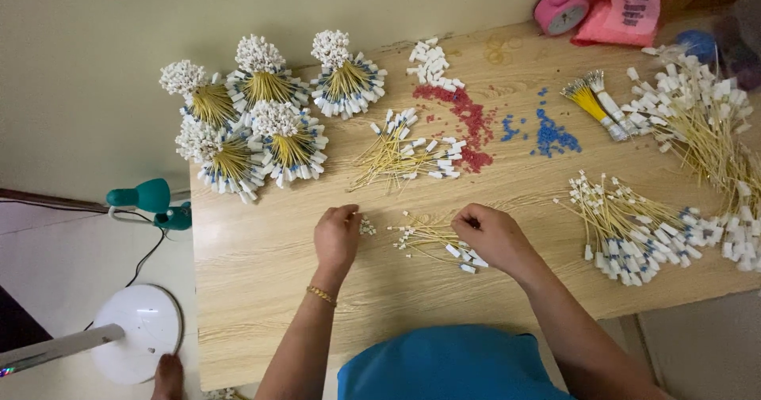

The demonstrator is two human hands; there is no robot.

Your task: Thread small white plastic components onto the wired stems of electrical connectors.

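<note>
A small bunch of thin yellow wires with white end plugs lies on the wooden table between my hands. My left hand rests at its left end, fingers curled on a little cluster of white plugs. At the bunch's right end, my right hand pinches the wires. A gold bracelet sits on my left wrist.
Several tied wire bundles stand at the back left. Loose wires, red beads and blue beads lie mid-table. More wire heaps fill the right. A pink clock and a green lamp sit at the edges.
</note>
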